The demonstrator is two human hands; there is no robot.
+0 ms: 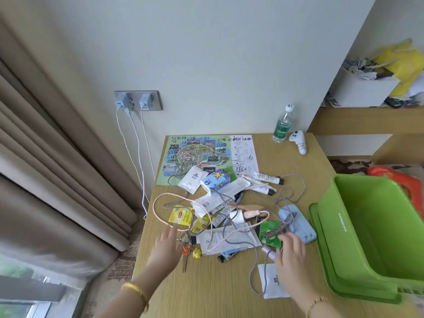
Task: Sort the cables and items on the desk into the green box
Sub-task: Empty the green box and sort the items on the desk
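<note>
Both hands are held over the near part of the clutter, nothing gripped. Left hand [166, 245] is spread, fingers straight, hovering near the left edge of the desk [220, 292], fingertips just short of the pink cable [160, 198] loop and the yellow Lipton tea sachet [180, 216]. Right hand [292, 252] is relaxed, fingers loosely extended, nothing pinched, over the green sachet [270, 234] and the grey hair clip [278, 227].

Green box [367, 235] is tipped at the right edge of the desk, opening turned toward the pile, apparently empty; none of the items is seen inside it. So sorting is judged barely begun.

Key relation: the pile lies ahead of both hands, the box to the right of it. Right hand is clearly the nearer one to the box; the blue pouch [298, 222] sits between that hand's fingertips and the box wall. A short sideways transfer to the right is all that is called for there.

Pink cable is laid as a wide loop near the left edge, its run then crossing rightward over the white packets to a plug near pile centre. Long axis is roughly left-to-right, so it is better gathered by the left hand first.

Grey braided cable [257, 271] runs from the pile toward the near edge, passing just left of the right hand and over a white packet [273, 281].

Snag risk: the cables are interlaced with sachets; a lifted cable is likely to drag items along. Keys [187, 249] lie beside the left hand.
</note>
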